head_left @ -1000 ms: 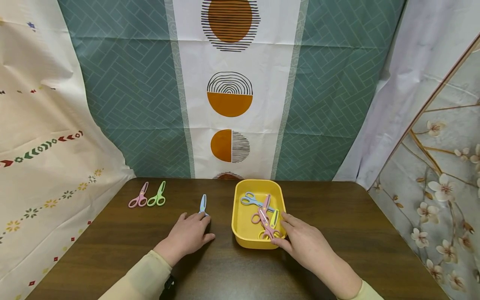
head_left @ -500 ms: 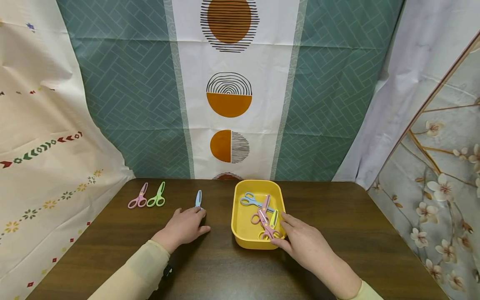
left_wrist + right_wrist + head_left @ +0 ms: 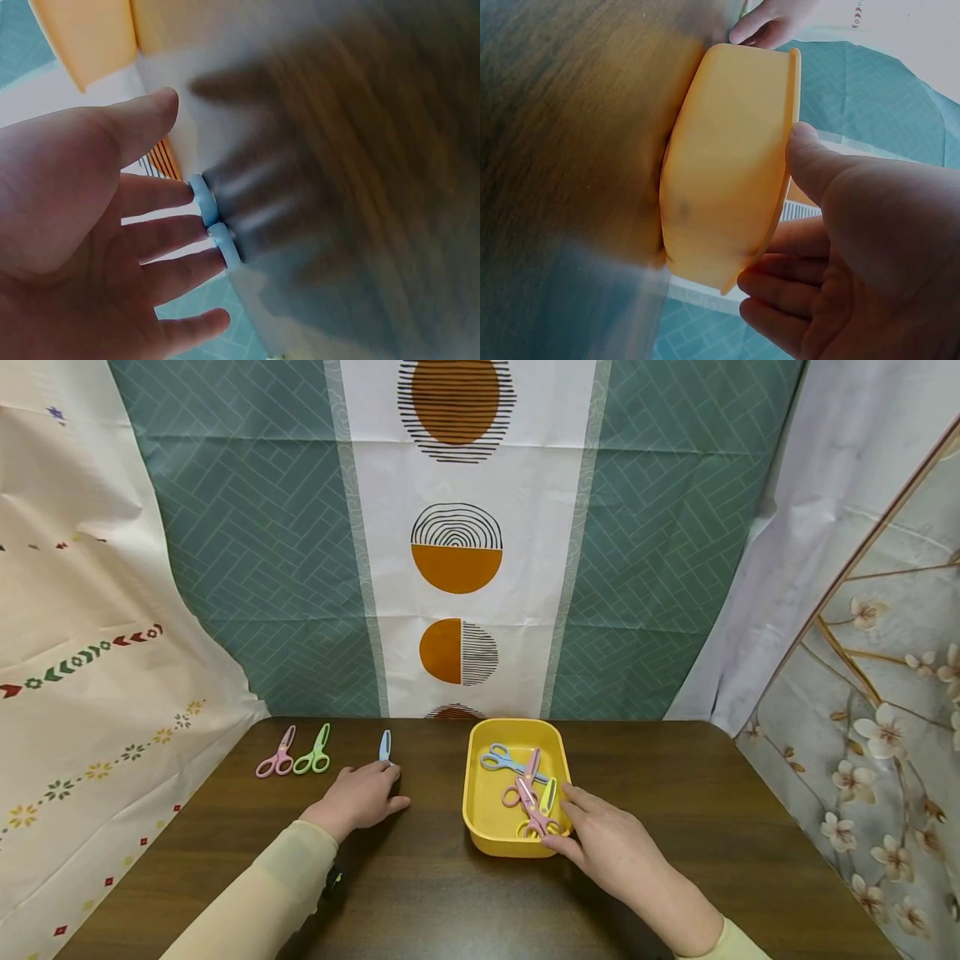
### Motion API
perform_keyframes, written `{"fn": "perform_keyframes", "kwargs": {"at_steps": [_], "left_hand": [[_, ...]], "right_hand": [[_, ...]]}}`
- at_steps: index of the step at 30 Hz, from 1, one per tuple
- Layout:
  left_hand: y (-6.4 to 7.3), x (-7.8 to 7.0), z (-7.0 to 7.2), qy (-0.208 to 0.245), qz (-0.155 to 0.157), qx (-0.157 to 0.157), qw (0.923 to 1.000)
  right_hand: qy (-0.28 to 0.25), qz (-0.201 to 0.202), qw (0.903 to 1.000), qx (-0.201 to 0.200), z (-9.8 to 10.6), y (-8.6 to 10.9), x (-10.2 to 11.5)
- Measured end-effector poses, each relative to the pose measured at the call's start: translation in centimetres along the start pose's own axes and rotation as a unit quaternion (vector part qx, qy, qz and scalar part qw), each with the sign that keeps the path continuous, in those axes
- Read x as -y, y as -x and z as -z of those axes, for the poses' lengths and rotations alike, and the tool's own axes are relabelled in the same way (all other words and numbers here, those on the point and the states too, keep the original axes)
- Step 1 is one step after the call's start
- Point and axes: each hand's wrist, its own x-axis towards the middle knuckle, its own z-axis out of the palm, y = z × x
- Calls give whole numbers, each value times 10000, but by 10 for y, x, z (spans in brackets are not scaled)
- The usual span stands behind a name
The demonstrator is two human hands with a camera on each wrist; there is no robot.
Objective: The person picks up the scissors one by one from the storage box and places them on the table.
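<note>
My left hand (image 3: 358,797) lies palm down on the left half of the table, over a pair of blue scissors (image 3: 385,745). Its blade points to the back. In the left wrist view, fairly straight fingertips touch the two blue finger loops (image 3: 203,199), thumb held apart. At the near right corner of a yellow plastic tray (image 3: 513,847), my right hand (image 3: 611,839) rests on the rim, thumb and fingers spread along it. Inside the tray lie blue scissors (image 3: 496,760), two pairs of pink scissors (image 3: 532,764) and yellow scissors (image 3: 549,795).
Pink scissors (image 3: 278,762) and green scissors (image 3: 315,756) lie side by side at the table's back left. The dark wooden table (image 3: 450,910) ends at a green and white patterned curtain (image 3: 300,568). Printed cloths hang on both sides.
My left hand has slid the blue scissors back and to the left across the table, towards the green pair. The right hand and the tray have stayed in place.
</note>
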Motion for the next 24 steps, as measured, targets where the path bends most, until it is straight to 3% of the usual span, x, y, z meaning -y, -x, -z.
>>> {"fn": "perform_keyframes", "kwargs": {"at_steps": [11, 24], "left_hand": [[-6, 14, 5, -88, 63, 121, 9999], [-10, 28, 5, -48, 48, 15, 10000]], "right_hand": [[-28, 43, 10000, -37, 1, 0, 0], [6, 114, 9999, -127, 0, 0, -1]]}}
